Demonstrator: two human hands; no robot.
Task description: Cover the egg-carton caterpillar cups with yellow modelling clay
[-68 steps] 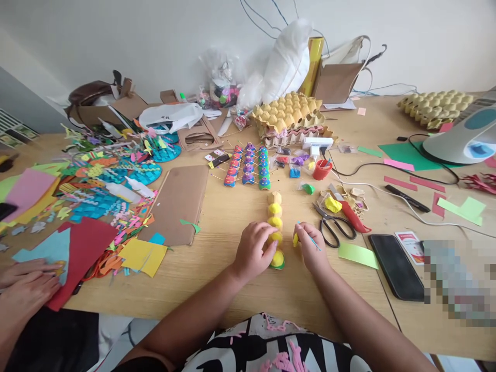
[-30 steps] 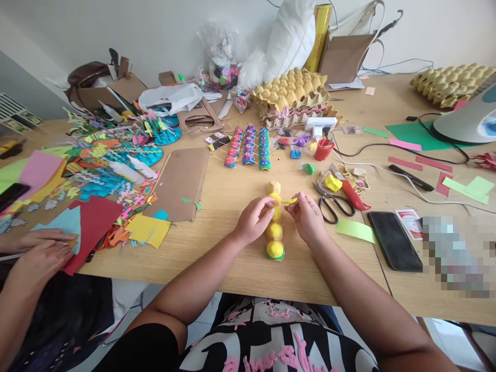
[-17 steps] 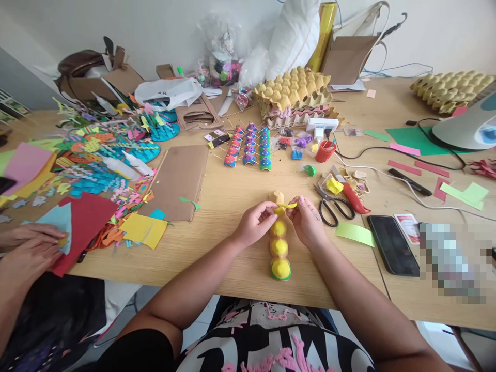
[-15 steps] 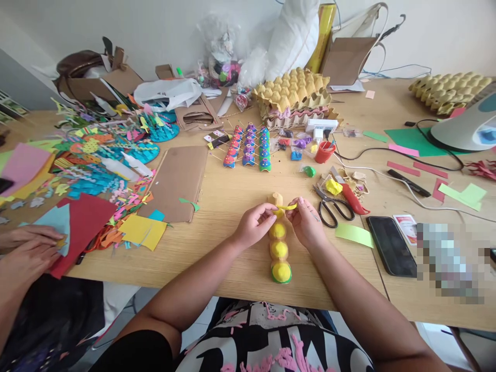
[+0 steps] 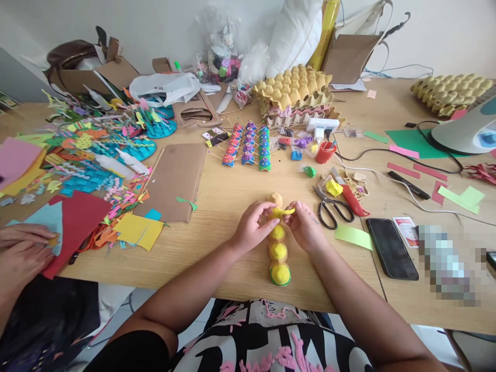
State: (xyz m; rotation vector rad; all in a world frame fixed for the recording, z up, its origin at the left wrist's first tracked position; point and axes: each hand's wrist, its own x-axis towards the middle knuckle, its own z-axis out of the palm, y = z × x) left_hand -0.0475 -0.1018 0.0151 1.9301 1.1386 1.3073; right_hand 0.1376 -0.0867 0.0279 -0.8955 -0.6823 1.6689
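Craft workspace: wooden table [image 5: 228,199], scissors [image 5: 326,200], squeeze bottles [image 5: 114,166], cut paper [image 5: 139,231], stacked egg trays [image 5: 293,87].

Looked bright overall, under soft, diffuse light. Paled on the plain wall [image 5: 449,44] at upper right and greyed toward the upper left. Threw only faint, soft-edged shadows on the wooden table [image 5: 228,191]. Rendered the yellow clay strip [image 5: 287,211] vivid but short of fine detail. Was clearer near the centre, softer at the lower left corner. Stretched toward the edges, wide-angle fashion, notably in the white appliance [image 5: 453,135] at right. Broke into coarse mosaic squares [image 5: 445,266] at lower right.
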